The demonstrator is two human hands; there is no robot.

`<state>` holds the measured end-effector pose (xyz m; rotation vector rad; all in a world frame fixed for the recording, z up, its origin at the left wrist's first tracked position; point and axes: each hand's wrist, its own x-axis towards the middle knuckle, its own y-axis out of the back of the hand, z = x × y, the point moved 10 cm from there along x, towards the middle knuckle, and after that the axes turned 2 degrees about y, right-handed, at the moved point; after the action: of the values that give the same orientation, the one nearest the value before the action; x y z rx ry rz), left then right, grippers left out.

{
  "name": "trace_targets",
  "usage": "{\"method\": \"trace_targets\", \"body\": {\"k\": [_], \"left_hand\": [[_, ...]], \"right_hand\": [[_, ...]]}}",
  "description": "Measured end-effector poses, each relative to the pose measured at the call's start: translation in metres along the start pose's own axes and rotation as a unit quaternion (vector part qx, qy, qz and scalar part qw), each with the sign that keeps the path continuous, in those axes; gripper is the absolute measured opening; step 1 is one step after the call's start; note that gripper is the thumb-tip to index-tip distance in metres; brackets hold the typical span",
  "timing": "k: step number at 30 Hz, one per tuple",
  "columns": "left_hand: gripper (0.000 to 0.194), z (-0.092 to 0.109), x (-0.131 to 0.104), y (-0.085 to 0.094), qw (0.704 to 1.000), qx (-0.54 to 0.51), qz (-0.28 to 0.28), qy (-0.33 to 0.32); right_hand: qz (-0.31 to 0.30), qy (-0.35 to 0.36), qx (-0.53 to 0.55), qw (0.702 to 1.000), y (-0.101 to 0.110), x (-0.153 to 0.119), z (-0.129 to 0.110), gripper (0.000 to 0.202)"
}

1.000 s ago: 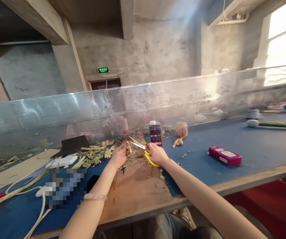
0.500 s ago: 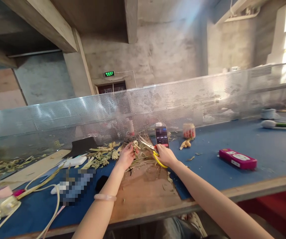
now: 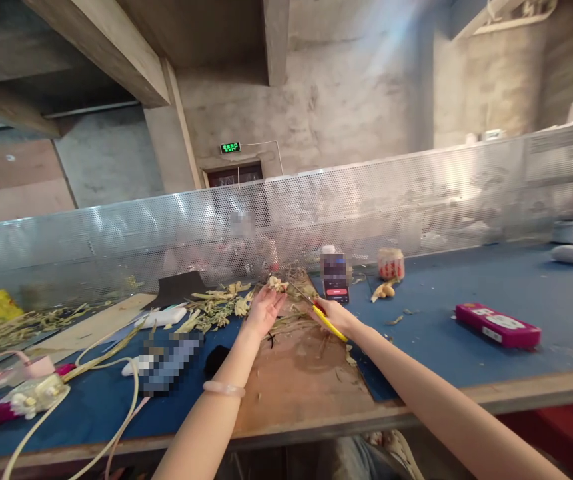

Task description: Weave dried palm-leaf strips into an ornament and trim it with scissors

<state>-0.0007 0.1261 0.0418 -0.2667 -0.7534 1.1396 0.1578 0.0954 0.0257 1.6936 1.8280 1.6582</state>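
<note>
My left hand (image 3: 266, 310) is held over the back of a brown board (image 3: 291, 380), its fingers round a small pale dried plant piece (image 3: 277, 284). My right hand (image 3: 337, 316) grips scissors with yellow handles (image 3: 330, 324), the blades pointing up and left toward that piece. Dry stalks and scraps lie on the board beneath both hands. Just behind my right hand stands a phone (image 3: 335, 277), upright. A heap of dried leafy stems (image 3: 219, 310) lies to the left of my left hand.
On the blue tabletop (image 3: 426, 320) are a magenta box (image 3: 498, 325), a jar (image 3: 391, 265) and a tan root-like piece (image 3: 383, 291) at the right. Cables (image 3: 134, 390), a power strip (image 3: 41, 393) and a white object (image 3: 161, 317) lie left. A perforated metal screen (image 3: 316, 200) runs behind.
The view has shifted, so the scene sits further right. My left hand has turned more palm-up with its fingers spread further around the plant piece. The scissors have tilted, with their blades less visible.
</note>
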Motion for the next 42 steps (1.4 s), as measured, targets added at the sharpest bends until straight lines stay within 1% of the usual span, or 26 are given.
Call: {"method": "trace_targets", "body": {"k": [3,9,15,21,25,30,35,42], "left_hand": [[0.023,-0.002,-0.001,-0.001,1.0,0.006,0.0,0.0],[0.026,0.001,0.0,0.0,0.999,0.017,0.021,-0.023],[0.028,-0.003,-0.001,-0.005,0.998,0.055,0.003,-0.013],[0.03,-0.003,-0.002,-0.005,0.998,0.066,0.019,-0.01],[0.029,-0.003,-0.003,-0.007,0.997,0.078,0.016,-0.008],[0.03,0.0,-0.003,-0.007,0.996,0.088,0.015,-0.027],[0.029,-0.001,-0.003,-0.008,0.994,0.105,0.017,-0.028],[0.03,-0.001,-0.003,-0.009,0.994,0.11,0.012,-0.018]], "right_hand": [[-0.005,-0.002,0.016,1.0,-0.002,0.0,0.001,0.035],[-0.016,-0.005,0.011,1.0,-0.003,0.0,0.0,0.036],[-0.017,0.001,0.006,1.0,-0.004,0.001,-0.002,0.035],[-0.002,0.009,0.021,1.0,-0.002,0.001,-0.002,0.034],[-0.003,0.01,0.038,0.999,-0.002,0.002,-0.001,0.033],[-0.01,0.015,0.047,0.999,-0.003,0.002,-0.002,0.034],[-0.013,0.017,0.066,0.998,-0.001,0.0,-0.006,0.032],[-0.011,0.011,0.048,0.999,0.003,0.0,-0.01,0.034]]}}
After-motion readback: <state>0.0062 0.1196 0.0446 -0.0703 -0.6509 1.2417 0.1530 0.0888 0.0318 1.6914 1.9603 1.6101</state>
